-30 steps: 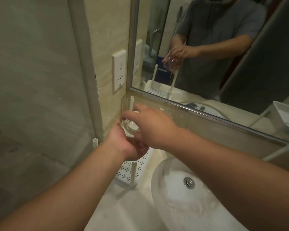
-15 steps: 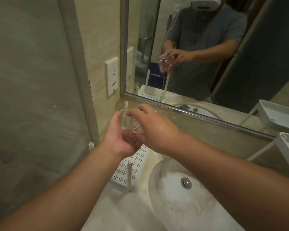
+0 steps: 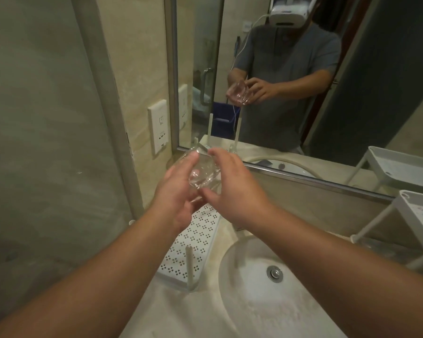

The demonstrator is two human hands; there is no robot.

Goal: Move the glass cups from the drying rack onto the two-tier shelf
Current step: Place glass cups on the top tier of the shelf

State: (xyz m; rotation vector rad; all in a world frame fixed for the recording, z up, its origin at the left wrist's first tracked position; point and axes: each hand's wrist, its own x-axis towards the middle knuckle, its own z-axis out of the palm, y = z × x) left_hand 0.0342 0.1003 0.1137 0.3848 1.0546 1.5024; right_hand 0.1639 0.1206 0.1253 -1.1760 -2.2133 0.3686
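A clear glass cup (image 3: 202,174) is tilted in the air above the white perforated drying rack (image 3: 193,247), clear of its pegs. My left hand (image 3: 174,198) cradles the cup from the left, with the thumb up along its side. My right hand (image 3: 235,189) pinches it from the right, forefinger over the top and thumb underneath. The white two-tier shelf (image 3: 420,215) stands at the right edge, well away from both hands. The mirror reflects the same grip.
A round white sink basin (image 3: 254,301) with a metal drain (image 3: 274,273) lies between rack and shelf. A tall rack peg (image 3: 189,267) stands at the near corner. The mirror's metal frame (image 3: 303,178) runs behind. A wall socket (image 3: 159,128) is to the left.
Both hands have raised the glass cup off the rack and tipped it. The right hand's grip has shifted around it.
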